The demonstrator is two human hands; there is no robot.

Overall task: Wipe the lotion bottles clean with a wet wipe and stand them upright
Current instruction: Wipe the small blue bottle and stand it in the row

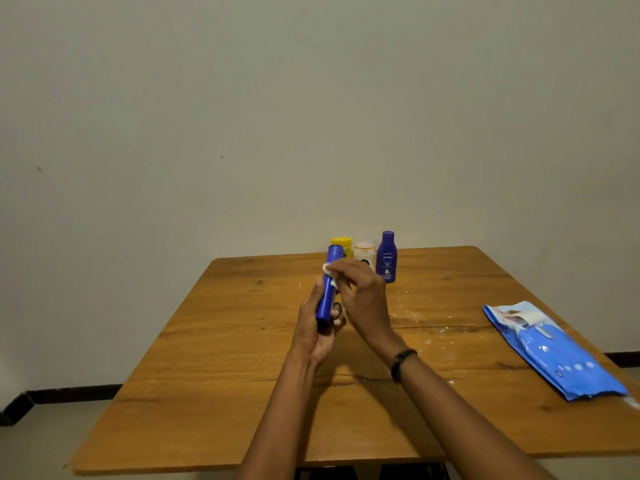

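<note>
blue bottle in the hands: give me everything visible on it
The blue bottle is a slim, glossy, plastic-looking container, deep blue all over, with no label readable from this side. It is held off the table, tilted a little from upright, its rounded end pointing up and away toward the bottles at the back. The left hand grips its lower part; the bottom end is hidden in the palm. The right hand presses a white wet wipe against its upper part.

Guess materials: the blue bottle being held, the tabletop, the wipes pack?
Blue bottle: likely plastic, smooth, slightly glossy sheen. Table: wood or wood-look laminate; grain and knots show, and I can't tell which. Wipes pack: thin plastic film, crinkled and shiny, with a label flap near its far end.
</note>
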